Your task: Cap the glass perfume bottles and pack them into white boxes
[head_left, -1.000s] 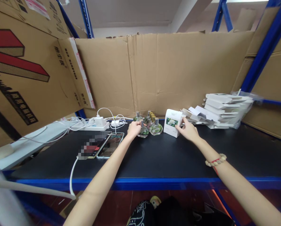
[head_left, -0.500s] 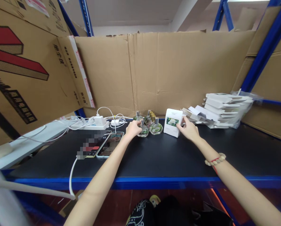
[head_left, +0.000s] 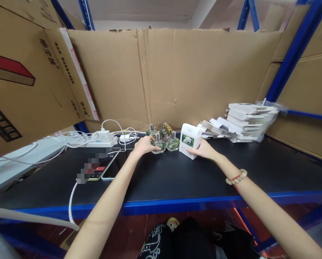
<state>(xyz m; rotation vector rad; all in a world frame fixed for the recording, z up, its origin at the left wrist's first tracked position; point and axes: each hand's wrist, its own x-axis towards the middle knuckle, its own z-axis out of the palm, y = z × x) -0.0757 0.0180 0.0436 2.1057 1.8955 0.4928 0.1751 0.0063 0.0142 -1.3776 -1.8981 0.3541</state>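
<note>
My left hand [head_left: 145, 145] is closed around the side of a clear glass perfume bottle [head_left: 159, 146] with a silver cap, thumb at the front. The bottle stands at the front of a cluster, with a second silver-capped perfume bottle [head_left: 173, 144] just to its right. Several more bottles with gold caps [head_left: 168, 129] and silver caps are partly hidden behind. My right hand [head_left: 205, 149] grips the right side of a white carton [head_left: 187, 144] printed with a white flower and green leaves. The carton leans slightly, and its underside is hidden from me.
Flattened and stacked white cartons [head_left: 244, 122] lie at the back right. On the left are two phones [head_left: 107, 163], a white power strip [head_left: 96, 142] and tangled white cables. Cardboard walls [head_left: 204, 72] and blue shelf posts enclose the black table [head_left: 161, 180].
My left hand has shifted from the bottle's cap area lower, onto its body. The white carton has tilted and turned a little in my right hand. The view has shifted slightly.
</note>
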